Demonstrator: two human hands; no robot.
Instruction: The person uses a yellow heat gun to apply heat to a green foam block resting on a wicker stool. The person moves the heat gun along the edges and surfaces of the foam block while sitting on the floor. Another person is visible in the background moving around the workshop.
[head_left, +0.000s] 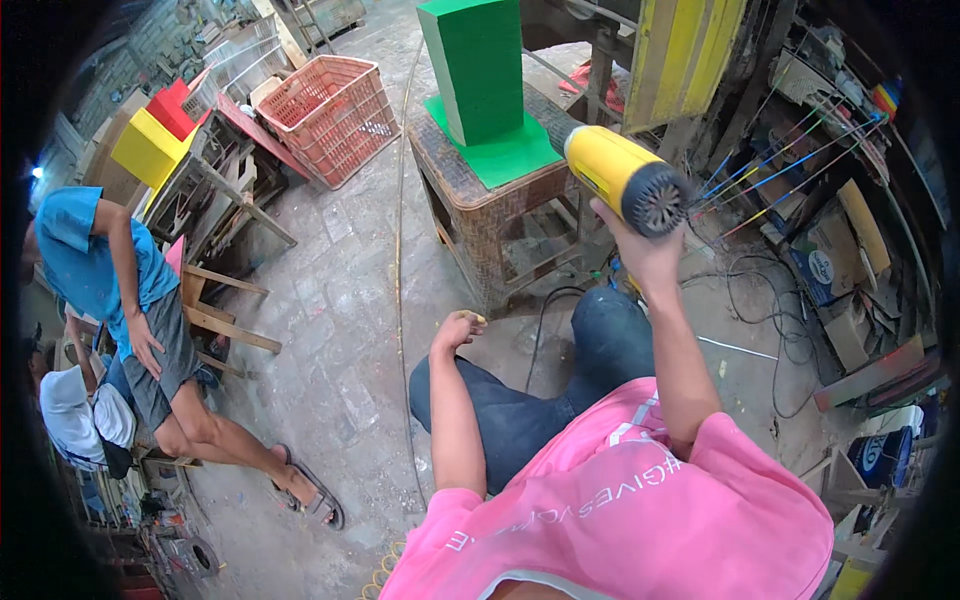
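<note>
My right hand (650,250) is wrapped round the handle of a yellow and black heat gun (612,168). Its vented black rear end faces me, and its front points toward a green box-like piece (488,75). That piece stands upright on a flat green base (510,150), which lies on a worn wooden stool (465,185). The gun's front end lies close to the base's right edge in the picture; whether they touch I cannot tell. Over my left knee, my left hand (460,330) has curled fingers, with a small yellowish bit at the fingertips.
A person in a blue shirt (110,250) is at the left, one sandalled foot stretched out. Behind stand a red plastic crate (330,120) and yellow (155,145) and red pieces. A hose (400,250) crosses the floor. Cables (790,330) and cluttered shelves line the right.
</note>
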